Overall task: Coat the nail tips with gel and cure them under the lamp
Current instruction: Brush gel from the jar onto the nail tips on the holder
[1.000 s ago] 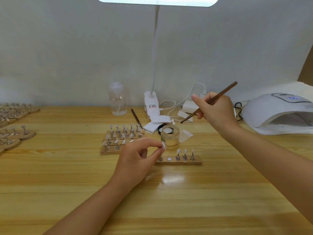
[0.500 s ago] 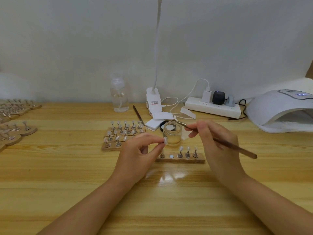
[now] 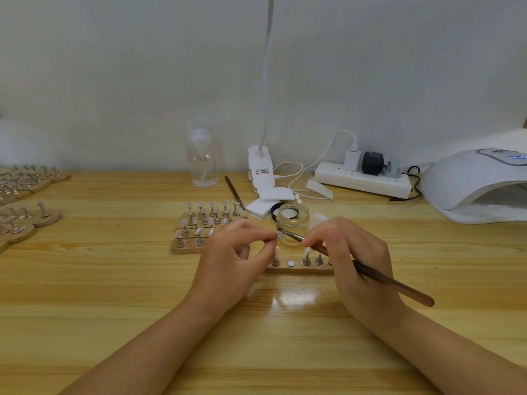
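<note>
Head view centres on a single nail tip, pinched on its small stand between the thumb and forefinger of the left hand and lifted just above the wooden holder strip, probably so the brush can reach it without smearing its neighbours. The right hand grips a wooden-handled gel brush like a pen, fingers curled round the shaft, with the bristles laid on or right at the tip; actual contact is too small to confirm. An open glass gel jar stands just behind the hands, within easy dipping reach. Three stands remain on the strip, and one bare magnet disc apparently marks the lifted stand's slot. More loaded holders wait to the left, and the white curing lamp sits well apart at the right edge, its mouth facing the work.
</note>
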The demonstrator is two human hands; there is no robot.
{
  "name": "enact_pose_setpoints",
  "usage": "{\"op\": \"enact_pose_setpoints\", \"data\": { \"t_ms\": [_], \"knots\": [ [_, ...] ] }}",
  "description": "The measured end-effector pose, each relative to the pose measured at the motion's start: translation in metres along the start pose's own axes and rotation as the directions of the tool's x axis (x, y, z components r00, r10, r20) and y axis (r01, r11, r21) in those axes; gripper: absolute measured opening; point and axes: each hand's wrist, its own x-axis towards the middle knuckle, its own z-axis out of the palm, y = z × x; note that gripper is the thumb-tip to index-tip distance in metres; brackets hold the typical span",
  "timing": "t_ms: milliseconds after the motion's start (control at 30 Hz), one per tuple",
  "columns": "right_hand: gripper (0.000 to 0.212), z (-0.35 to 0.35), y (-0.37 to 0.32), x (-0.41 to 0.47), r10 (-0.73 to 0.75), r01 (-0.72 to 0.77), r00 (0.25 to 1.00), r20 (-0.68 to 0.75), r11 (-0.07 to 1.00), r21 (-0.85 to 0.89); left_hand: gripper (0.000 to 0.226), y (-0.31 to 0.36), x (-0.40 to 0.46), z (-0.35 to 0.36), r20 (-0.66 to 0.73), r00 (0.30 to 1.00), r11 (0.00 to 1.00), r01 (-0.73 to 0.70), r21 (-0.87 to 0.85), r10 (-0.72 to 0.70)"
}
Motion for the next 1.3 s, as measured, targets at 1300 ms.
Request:
{"op": "enact_pose_setpoints", "data": {
  "t_ms": [1300],
  "knots": [
    [0.038,-0.0019,-0.002,-0.0008,0.055,-0.051,0.998,-0.043,0.994,0.097,0.033,0.0005,0.0006,-0.0013,0.03,0.997,0.997,0.071,0.005,-0.071]
  ]
}}
